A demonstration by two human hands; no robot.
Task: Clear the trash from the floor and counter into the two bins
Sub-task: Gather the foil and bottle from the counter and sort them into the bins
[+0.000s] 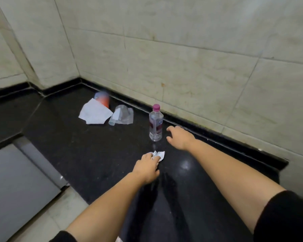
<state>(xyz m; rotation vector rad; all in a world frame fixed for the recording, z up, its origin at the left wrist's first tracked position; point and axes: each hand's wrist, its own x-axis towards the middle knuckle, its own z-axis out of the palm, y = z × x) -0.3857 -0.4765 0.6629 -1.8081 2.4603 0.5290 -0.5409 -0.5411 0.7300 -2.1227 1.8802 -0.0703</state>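
On the black table (77, 145), the left hand (147, 167) pinches a crumpled wrapper (158, 154) in closed fingers, while the right hand (179, 137), fingers spread wide and empty, sits just beside the upright water bottle (155, 123) at its 3 o'clock. Wrapping the bottle's mid-body squarely should keep it from tipping.

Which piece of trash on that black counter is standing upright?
The clear bottle with the pink cap, beside the right hand. The paper and plastic bag lie flat.

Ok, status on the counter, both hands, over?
Left hand shut on crumpled paper. Right hand open beside upright water bottle, not touching. White sheet, plastic wrapper, can farther back. Nothing blocking.
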